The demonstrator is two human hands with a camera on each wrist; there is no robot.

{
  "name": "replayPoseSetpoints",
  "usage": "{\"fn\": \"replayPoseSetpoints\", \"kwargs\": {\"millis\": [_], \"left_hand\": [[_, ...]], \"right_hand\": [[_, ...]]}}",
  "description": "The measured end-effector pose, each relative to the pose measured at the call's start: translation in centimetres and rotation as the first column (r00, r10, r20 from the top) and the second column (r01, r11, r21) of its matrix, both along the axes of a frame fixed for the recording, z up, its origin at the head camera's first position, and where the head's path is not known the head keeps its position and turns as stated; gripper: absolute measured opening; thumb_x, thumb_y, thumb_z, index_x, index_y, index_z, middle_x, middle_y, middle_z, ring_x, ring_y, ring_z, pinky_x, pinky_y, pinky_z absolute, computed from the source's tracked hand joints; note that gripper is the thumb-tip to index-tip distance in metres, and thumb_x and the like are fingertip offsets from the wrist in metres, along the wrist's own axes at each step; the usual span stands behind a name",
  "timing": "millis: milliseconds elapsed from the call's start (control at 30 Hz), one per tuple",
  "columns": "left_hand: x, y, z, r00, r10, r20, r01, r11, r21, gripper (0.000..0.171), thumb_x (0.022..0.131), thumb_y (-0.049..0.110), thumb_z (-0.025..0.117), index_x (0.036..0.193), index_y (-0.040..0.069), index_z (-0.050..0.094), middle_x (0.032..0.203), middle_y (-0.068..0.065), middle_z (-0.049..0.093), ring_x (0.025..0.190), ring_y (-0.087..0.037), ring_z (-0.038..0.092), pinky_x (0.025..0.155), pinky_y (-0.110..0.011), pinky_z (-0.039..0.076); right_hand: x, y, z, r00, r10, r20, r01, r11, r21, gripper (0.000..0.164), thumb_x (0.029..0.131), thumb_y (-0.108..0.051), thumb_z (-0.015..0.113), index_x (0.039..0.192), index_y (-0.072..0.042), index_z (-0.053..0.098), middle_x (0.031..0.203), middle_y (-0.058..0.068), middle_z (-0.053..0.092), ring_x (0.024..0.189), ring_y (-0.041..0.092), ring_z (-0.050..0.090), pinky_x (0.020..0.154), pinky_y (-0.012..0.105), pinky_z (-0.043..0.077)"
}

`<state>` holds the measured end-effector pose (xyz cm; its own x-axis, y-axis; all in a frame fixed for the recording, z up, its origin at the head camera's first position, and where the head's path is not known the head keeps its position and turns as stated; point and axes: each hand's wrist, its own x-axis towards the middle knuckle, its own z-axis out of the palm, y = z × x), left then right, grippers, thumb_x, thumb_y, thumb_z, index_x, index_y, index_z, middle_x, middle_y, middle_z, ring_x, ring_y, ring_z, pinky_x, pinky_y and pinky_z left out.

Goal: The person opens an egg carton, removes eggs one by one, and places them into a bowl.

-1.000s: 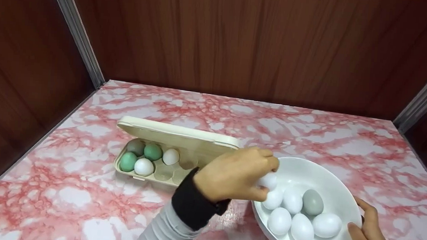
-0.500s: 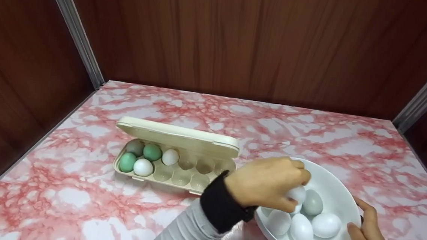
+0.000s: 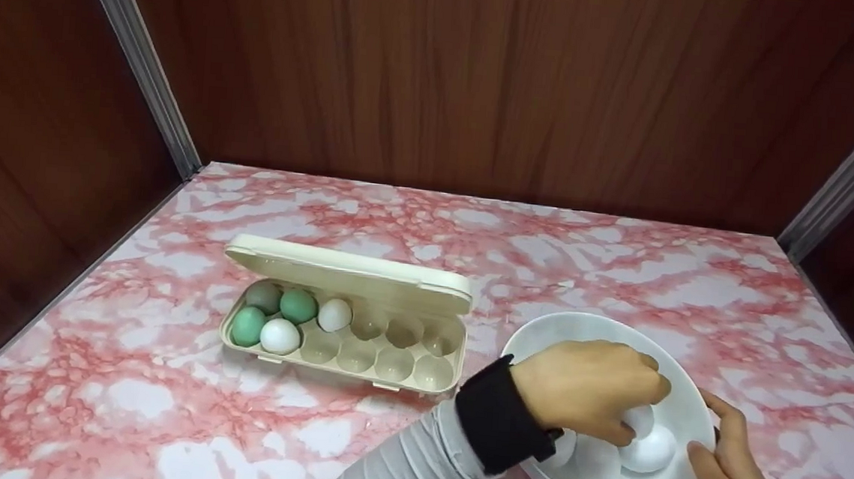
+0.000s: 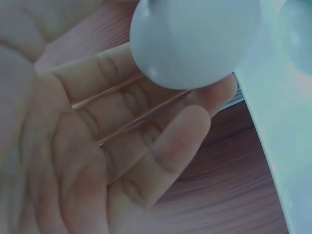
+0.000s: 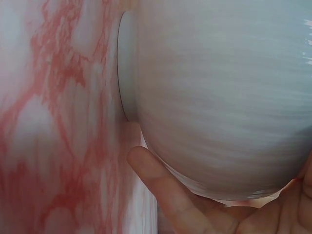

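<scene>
My left hand (image 3: 585,390), wearing a black wristband, is over the right-hand bowl and pinches a white egg (image 3: 638,421) between thumb and fingers. In the left wrist view that egg (image 4: 195,39) sits at the top, against the fingers. The white bowl (image 3: 567,328) holds several eggs, partly hidden beneath my left hand; one white egg (image 3: 650,450) lies just below the held one. My right hand (image 3: 738,464) grips the bowl's right rim. In the right wrist view its fingers (image 5: 168,187) lie along the bowl's outer wall (image 5: 219,97).
To the left stands a cream egg carton (image 3: 346,375) with its lid (image 3: 350,264) raised. Green, grey-green and white eggs fill its left cups; the right cups hold nothing. Wooden panels (image 3: 445,83) enclose the red-and-white marbled table (image 3: 160,401).
My left hand has moved right and toward me with the white egg, from the bowl's left rim to over its middle. My right hand has stayed on the rim.
</scene>
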<state>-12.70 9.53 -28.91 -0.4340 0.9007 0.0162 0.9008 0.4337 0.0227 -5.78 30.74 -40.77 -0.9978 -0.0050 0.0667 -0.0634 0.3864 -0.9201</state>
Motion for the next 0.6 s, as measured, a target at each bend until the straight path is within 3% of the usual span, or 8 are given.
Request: {"fn": "replayPoseSetpoints", "kwargs": {"millis": [200, 267, 433, 600], "left_hand": [[-0.7, 0.3, -1.1, 0.998, 0.018, 0.064, -0.018, 1.000, 0.006, 0.022, 0.084, 0.030, 0.076, 0.101, 0.022, 0.065, 0.090, 0.012, 0.056, 0.078, -0.002, 0.047, 0.068, -0.013, 0.037], [-0.8, 0.5, -1.2, 0.997, 0.020, 0.075, -0.021, 1.000, 0.004, 0.023, 0.084, 0.030, 0.076, 0.104, 0.022, 0.066, 0.091, 0.013, 0.057, 0.078, -0.002, 0.047, 0.068, -0.013, 0.038], [-1.0, 0.8, -1.6, 0.995, 0.039, 0.096, -0.040, 0.999, 0.000, 0.025, 0.084, 0.030, 0.076, 0.106, 0.023, 0.066, 0.093, 0.014, 0.058, 0.080, -0.001, 0.048, 0.070, -0.012, 0.039], [-1.3, 0.6, -1.8, 0.993, 0.054, 0.102, -0.056, 0.998, 0.011, 0.022, 0.083, 0.030, 0.077, 0.102, 0.022, 0.067, 0.091, 0.014, 0.059, 0.079, 0.000, 0.049, 0.069, -0.013, 0.040]], "right_hand": [[0.1, -0.3, 0.0, 0.999, 0.008, 0.031, -0.008, 1.000, -0.019, 0.047, 0.105, -0.002, 0.023, 0.147, -0.022, 0.013, 0.136, 0.025, 0.037, 0.091, 0.010, 0.066, 0.067, 0.033, 0.057], [0.1, -0.2, -0.1, 1.000, 0.005, 0.016, -0.005, 1.000, -0.026, 0.048, 0.105, -0.001, 0.024, 0.147, -0.024, 0.015, 0.133, 0.014, 0.044, 0.091, 0.011, 0.066, 0.067, 0.033, 0.057], [0.0, -0.1, -0.2, 1.000, 0.002, -0.001, -0.002, 0.999, -0.043, 0.049, 0.105, -0.001, 0.026, 0.146, -0.026, 0.018, 0.127, 0.001, 0.046, 0.091, 0.011, 0.066, 0.067, 0.032, 0.057], [0.0, -0.1, 0.1, 1.000, 0.002, -0.013, -0.002, 1.000, 0.025, 0.049, 0.104, 0.000, 0.025, 0.148, -0.022, 0.016, 0.130, 0.012, 0.044, 0.091, 0.008, 0.064, 0.068, 0.029, 0.055]]}}
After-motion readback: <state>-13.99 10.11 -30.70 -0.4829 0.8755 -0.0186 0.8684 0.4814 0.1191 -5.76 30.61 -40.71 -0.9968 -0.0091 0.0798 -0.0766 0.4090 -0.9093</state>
